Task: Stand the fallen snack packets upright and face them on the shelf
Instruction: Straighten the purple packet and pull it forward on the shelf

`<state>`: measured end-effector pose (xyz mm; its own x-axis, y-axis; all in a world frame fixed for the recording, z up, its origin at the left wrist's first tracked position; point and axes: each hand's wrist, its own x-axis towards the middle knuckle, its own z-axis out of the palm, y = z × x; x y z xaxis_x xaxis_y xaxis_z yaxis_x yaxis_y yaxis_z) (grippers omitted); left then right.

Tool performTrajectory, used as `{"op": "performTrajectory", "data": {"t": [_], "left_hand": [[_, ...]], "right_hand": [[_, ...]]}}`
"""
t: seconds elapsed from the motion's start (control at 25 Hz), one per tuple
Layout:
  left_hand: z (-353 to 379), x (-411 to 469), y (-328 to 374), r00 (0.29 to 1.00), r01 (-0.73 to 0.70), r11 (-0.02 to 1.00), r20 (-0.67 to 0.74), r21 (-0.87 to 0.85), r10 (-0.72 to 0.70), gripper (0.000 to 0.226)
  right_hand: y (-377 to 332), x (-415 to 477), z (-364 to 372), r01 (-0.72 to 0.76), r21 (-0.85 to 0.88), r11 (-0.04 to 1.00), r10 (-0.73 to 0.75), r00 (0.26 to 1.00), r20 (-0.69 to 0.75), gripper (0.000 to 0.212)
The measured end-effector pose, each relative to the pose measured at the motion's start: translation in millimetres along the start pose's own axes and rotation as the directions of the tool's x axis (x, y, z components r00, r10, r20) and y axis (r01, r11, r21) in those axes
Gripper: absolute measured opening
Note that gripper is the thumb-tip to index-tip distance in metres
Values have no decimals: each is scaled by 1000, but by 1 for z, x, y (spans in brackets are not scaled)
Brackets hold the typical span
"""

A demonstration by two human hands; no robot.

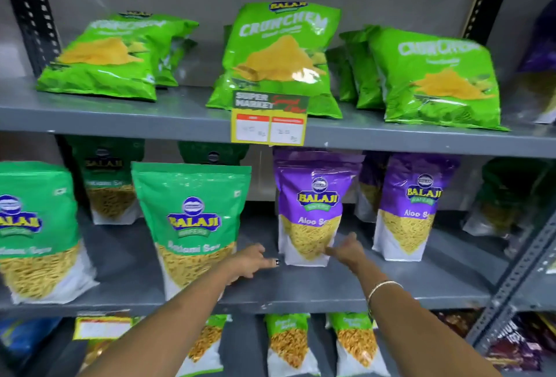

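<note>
A purple Aloo Sev packet [311,211] stands upright on the middle shelf [301,286], facing me. My left hand [251,261] is just to its lower left, fingers spread, not gripping. My right hand [346,249] touches the packet's lower right edge with loose, spread fingers. A second purple packet [412,205] stands to the right. A green Ratlami Sev packet [192,223] stands left of my left hand. On the top shelf, green Crunchem packets lean back: one at the left [111,58], one in the centre [279,58], one at the right [433,79].
A yellow price tag [269,124] hangs from the top shelf's front edge. Another green packet [33,229] stands at far left. More packets [288,343] stand on the shelf below. Black and grey slotted uprights [511,271] frame the shelving on both sides.
</note>
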<state>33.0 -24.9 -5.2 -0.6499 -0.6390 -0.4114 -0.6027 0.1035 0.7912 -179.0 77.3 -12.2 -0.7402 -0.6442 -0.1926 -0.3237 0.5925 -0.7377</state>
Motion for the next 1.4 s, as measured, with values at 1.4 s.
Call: {"op": "performTrajectory", "data": {"t": [1.4], "left_hand": [[78,-7,24,904,-44,996,-422,75,71,59]], "right_hand": [[41,-23,-32,124,325,937,-248,894,373,75]]}}
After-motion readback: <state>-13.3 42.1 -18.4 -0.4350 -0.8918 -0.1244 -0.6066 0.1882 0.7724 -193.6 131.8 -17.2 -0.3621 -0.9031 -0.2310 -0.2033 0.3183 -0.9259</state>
